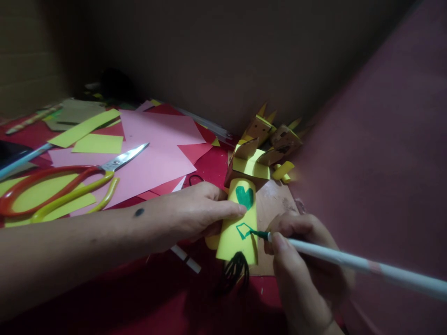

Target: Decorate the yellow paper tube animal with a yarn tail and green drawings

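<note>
My left hand (206, 209) grips a yellow paper tube (232, 242) from the left, its thumb lying just below a filled green heart (244, 197). Lower on the tube is a green four-sided outline (243, 230). A white pen (335, 256) with a green tip is pinched in my right hand (300, 256), and the tip meets the right corner of that outline. Black yarn strands (235, 272) hang from the tube's near end. Beyond its far end stands a cardboard and yellow box shape (249, 167).
Scissors (87, 179) with red and yellow handles lie open on pink paper (160, 158) at the left, among yellow strips (85, 130). Cardboard figures (260, 126) with yellow spikes stand behind the box shape. A cardboard base (274, 204) lies beneath the tube on a red surface (146, 298).
</note>
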Action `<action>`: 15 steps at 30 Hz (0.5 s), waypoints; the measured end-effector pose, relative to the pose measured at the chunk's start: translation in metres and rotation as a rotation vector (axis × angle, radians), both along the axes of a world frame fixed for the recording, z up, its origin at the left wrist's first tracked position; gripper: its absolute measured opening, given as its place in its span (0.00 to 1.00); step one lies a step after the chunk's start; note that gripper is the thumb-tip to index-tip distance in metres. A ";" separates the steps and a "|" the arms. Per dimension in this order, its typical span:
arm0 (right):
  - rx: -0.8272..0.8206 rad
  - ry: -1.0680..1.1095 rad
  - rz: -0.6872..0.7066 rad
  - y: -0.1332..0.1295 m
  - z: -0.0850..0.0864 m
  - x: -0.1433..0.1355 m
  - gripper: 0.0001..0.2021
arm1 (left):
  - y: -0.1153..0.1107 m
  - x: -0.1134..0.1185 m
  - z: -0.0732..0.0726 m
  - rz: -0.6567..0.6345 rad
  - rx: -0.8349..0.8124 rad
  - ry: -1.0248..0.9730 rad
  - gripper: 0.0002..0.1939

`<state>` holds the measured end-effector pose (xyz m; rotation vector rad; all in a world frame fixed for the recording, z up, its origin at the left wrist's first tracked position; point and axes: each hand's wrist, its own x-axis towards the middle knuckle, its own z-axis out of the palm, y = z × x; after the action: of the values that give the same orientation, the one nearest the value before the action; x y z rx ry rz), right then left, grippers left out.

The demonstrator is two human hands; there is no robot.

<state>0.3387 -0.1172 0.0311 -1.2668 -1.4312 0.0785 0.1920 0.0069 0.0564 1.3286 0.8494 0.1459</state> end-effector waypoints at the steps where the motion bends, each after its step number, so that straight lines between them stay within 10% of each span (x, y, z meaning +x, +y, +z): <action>1: -0.001 -0.019 -0.002 0.000 0.000 0.001 0.10 | 0.000 0.000 0.000 -0.002 0.002 0.002 0.22; 15: 0.017 -0.057 0.008 0.001 0.002 0.000 0.10 | -0.001 0.002 0.003 0.030 -0.006 0.001 0.25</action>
<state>0.3391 -0.1162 0.0334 -1.2581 -1.4827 0.0353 0.1940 0.0057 0.0598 1.3109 0.8706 0.1665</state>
